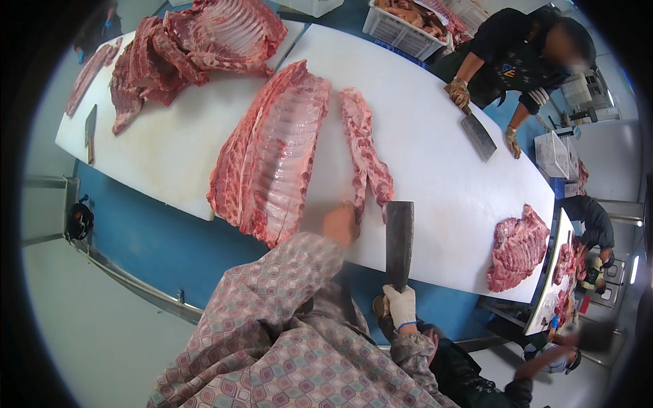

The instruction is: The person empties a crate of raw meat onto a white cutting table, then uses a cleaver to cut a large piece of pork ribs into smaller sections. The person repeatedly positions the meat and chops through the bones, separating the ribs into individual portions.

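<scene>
My left hand, bare and blurred, reaches to the lower end of a narrow, split strip of meat; whether its fingers grip it I cannot tell. Just left of it lies a large rib slab, bones upward, on the white cutting board. My right hand, in a white glove, is closed on the handle of a broad cleaver, whose dark blade stands over the board's near edge. My patterned sleeves fill much of the lower view.
Piled rib pieces and a knife lie left, another rib piece right. Across the board a co-worker holds a cleaver. Crates stand behind; other people are at right, one beside my right arm.
</scene>
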Available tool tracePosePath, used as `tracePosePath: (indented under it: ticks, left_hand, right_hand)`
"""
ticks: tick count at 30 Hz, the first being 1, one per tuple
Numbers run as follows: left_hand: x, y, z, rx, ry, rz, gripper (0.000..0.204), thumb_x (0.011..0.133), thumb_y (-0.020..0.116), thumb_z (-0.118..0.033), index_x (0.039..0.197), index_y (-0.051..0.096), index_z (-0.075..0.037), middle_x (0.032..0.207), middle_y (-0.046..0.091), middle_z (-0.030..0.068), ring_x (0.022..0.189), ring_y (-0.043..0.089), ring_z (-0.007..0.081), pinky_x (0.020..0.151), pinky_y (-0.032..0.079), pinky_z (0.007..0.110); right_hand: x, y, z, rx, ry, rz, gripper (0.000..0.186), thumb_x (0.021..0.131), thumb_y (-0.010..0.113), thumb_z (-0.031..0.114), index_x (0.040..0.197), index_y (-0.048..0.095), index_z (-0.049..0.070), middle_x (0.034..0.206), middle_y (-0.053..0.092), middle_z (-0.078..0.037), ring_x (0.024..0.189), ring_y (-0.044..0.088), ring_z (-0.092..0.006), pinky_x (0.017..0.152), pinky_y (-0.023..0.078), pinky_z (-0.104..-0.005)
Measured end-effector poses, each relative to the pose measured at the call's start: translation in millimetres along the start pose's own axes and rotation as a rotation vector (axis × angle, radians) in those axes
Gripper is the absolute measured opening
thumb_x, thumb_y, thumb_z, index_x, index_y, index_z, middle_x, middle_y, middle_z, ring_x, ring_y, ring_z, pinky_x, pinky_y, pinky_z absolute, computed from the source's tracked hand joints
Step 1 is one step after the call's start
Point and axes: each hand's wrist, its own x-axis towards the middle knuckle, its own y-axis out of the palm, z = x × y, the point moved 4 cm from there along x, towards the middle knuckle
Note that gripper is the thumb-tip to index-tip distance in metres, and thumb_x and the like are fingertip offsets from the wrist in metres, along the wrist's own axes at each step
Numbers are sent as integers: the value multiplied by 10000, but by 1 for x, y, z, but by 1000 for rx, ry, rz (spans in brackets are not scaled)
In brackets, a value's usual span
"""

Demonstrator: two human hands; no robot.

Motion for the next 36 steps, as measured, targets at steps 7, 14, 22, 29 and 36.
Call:
tracePosePath:
  ticks: [7, 14, 22, 29, 36]
  left_hand:
    - [-12, -49, 23, 50, 113, -83, 288, 881, 691, -63, 1166, 678, -23, 1095, 731, 244, 1002, 732, 472, 867, 601, 560]
    - [-28, -39, 28, 72, 87, -78, 340, 874, 691, -57, 1191, 605, 29, 1169, 664, 291, 996, 714, 529, 882, 614, 589]
    - [-37, -23, 48, -109, 35, -83, 340, 982, 662, -138, 1269, 558, 10, 1210, 633, 286, 1032, 683, 534, 900, 583, 589]
    - [-41, -27, 40, -159, -7, -80, 402, 933, 684, -75, 1289, 537, 40, 1202, 629, 310, 1080, 669, 540, 920, 570, 588]
    - [-55, -28, 45, -189, 40, 66, 422, 932, 681, -46, 1306, 515, 57, 1181, 640, 372, 1102, 637, 596, 947, 538, 611]
  right_hand:
    - [20, 23, 28, -40, -80, 86, 262, 971, 757, 198, 827, 640, 13, 628, 593, -22, 467, 558, -126, 431, 445, -310]
    - [55, 58, 63, -31, -96, 115, 296, 955, 764, 226, 809, 636, 2, 633, 596, -43, 452, 555, -158, 414, 470, -348]
    - [-3, 28, 239, 90, -640, 91, 180, 1013, 754, 139, 875, 695, 38, 663, 618, 3, 553, 564, -87, 511, 431, -283]
    - [41, 78, 231, 5, -889, -42, 201, 1055, 712, 175, 935, 689, 16, 690, 619, -44, 604, 600, -189, 601, 500, -374]
    - [82, 82, 95, -139, -84, 125, 350, 957, 768, 230, 697, 664, 20, 579, 618, -81, 436, 583, -196, 440, 469, -371]
